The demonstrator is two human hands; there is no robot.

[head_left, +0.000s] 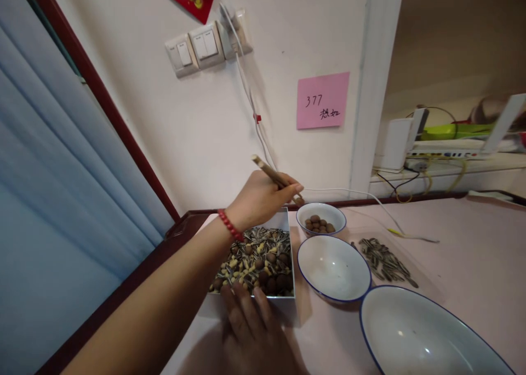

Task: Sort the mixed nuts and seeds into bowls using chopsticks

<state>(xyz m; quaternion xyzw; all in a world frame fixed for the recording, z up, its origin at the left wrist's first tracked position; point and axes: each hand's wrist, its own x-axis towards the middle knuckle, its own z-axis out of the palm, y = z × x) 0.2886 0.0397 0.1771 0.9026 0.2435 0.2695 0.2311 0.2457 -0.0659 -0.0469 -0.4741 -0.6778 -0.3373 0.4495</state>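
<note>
My left hand [263, 197] is closed round a pair of chopsticks [269, 172], and a red bead bracelet [230, 225] sits on its wrist. The chopstick tips reach the near rim of a small white bowl [335, 213] that holds several brown round nuts [318, 224]. A small brown piece shows at the tips. Below the hand stands a square metal tray [283, 220] full of mixed striped seeds, brown nuts and pale kernels [257, 263]. My right hand [250, 326] lies at the tray's near edge, fingers stretched onto its rim.
An empty medium white bowl [333, 268] and a larger empty one [427, 336] stand right of the tray on the pink table [472, 243]. Striped seeds [384, 260] lie in a loose pile beyond them. A white cable [370, 197] runs along the wall.
</note>
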